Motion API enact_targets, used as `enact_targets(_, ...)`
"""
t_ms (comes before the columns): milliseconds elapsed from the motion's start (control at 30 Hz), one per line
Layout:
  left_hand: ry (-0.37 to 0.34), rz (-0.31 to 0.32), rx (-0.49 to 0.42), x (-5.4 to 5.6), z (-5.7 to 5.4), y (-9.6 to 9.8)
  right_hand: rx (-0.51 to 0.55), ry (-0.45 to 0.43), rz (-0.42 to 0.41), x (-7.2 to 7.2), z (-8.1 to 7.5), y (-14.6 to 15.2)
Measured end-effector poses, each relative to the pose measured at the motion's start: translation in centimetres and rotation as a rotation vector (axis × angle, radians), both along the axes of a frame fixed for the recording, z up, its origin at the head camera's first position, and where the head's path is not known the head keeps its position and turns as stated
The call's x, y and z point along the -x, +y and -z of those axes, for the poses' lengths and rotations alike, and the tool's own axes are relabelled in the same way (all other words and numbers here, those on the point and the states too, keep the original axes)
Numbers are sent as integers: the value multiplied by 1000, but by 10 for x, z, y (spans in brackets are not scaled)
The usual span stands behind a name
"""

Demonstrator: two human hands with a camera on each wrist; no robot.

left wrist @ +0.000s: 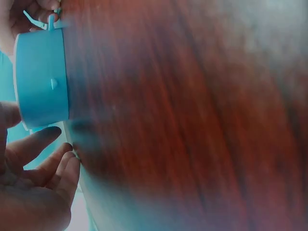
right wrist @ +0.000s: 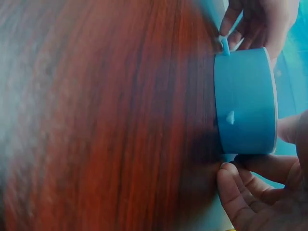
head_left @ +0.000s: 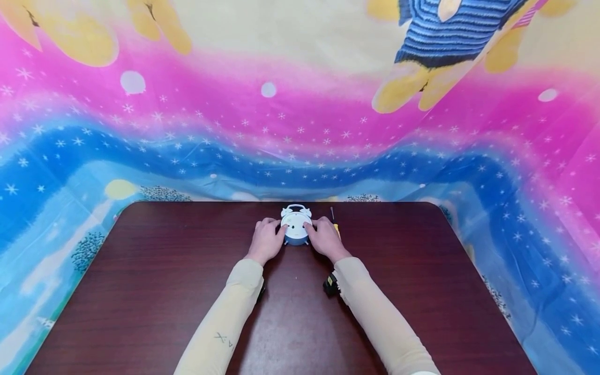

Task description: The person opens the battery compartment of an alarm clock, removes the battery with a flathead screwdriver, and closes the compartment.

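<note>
A white twin-bell alarm clock [head_left: 296,232] lies on its face near the table's far edge, its back turned up and its handle and bells pointing away. In both wrist views its round side wall looks bluish, with a small foot sticking out. My left hand [head_left: 266,240] holds the clock's left side, thumb on the rim of the back and fingers along the wall. On the opposite side my right hand [head_left: 326,238] grips it likewise, its thumb lying over the back plate near a dark knob. The clock's dial is hidden underneath.
A screwdriver [head_left: 336,228] with a yellow handle lies just beyond the right hand, partly covered by it. The dark wood table [head_left: 164,271] has rounded far corners. A printed cloth [head_left: 290,125] hangs behind and along both sides. Black wrist cameras [head_left: 330,284] sit under the sleeves.
</note>
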State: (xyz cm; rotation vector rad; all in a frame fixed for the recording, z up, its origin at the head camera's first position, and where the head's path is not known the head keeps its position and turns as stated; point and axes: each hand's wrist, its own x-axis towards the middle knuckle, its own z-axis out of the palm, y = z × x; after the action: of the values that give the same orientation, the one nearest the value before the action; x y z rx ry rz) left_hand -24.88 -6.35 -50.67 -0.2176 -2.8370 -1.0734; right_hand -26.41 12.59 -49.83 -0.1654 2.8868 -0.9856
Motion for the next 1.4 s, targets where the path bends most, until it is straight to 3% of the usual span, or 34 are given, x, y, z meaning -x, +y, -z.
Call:
enact_targets(100,17,0,0,-1,0,2,7,8,-4,-1,3,-1)
enact_targets(333,-29,3,-14,-2,3,4,44,4,23,-4,4,-2)
enact_targets(867,-35,22,-137,0,0,1,187,33,36,-5,-1,-1)
enact_targets(1400,-66,25,-233,-16,-7,-3,260,4,-27,-18,5,7)
